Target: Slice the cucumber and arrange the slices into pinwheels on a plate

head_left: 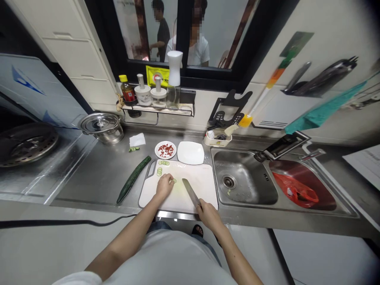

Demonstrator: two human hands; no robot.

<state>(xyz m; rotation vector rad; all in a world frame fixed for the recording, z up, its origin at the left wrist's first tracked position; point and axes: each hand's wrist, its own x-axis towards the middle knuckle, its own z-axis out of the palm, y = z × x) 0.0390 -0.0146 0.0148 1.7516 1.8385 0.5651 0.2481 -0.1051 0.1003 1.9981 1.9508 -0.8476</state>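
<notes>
A white shirt (175, 257) is being cut off by the lower edge. The knife handle is being mostly covered by the right hand (208, 213), and a person (202, 51) beyond the window is being partly hidden by its frame (183, 35). Lettering on the yellow packet (151, 74), the bottle (128, 94) and the white sheet (365, 166) is being shown too small to be read. A cucumber piece (174, 181) is being pinched narrowly by the left hand (165, 185) on the cutting board (178, 202); whether several slices are being held cannot be told. The knife (190, 192) is being gripped in the right hand, its tip being held near the piece, apart. The whole cucumber (133, 180) is being supported by the tabletop (97, 182), left of the board.
</notes>
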